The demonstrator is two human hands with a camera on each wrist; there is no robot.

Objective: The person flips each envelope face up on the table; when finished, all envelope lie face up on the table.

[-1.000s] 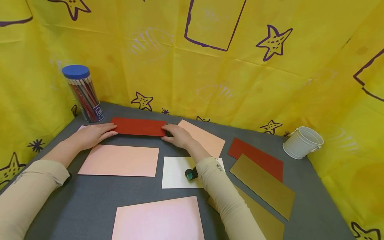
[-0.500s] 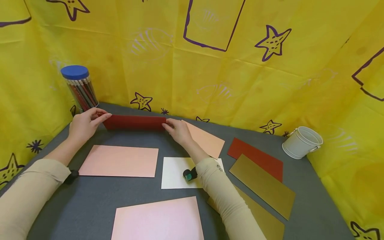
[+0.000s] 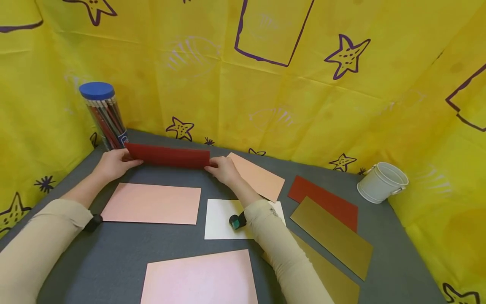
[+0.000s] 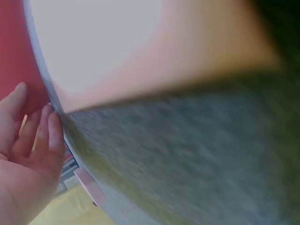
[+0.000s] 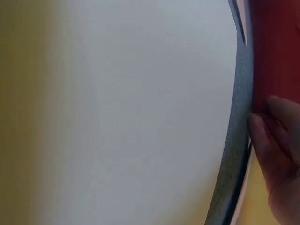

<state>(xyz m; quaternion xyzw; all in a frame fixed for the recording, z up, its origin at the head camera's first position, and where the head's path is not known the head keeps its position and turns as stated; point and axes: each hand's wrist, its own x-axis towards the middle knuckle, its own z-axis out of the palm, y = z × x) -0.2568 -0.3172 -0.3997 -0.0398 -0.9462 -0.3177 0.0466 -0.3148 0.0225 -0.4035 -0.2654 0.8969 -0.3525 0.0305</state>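
Red card (image 3: 171, 156), pinched at 9 o'clock by our left grip (image 3: 113, 164), at 3 o'clock by our right grip (image 3: 226, 169); we should move both ends evenly.

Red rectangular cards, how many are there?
2: one red card between left hand and right hand; another red card partly under a gold rectangular card. Others may be hidden.

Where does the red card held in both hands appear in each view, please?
Head: red card left of centre, at about mid-height.
Left wrist: red card along the upper left edge.
Right wrist: red card in the upper right corner.
Shared landmark: the grey tabletop shows in all three.
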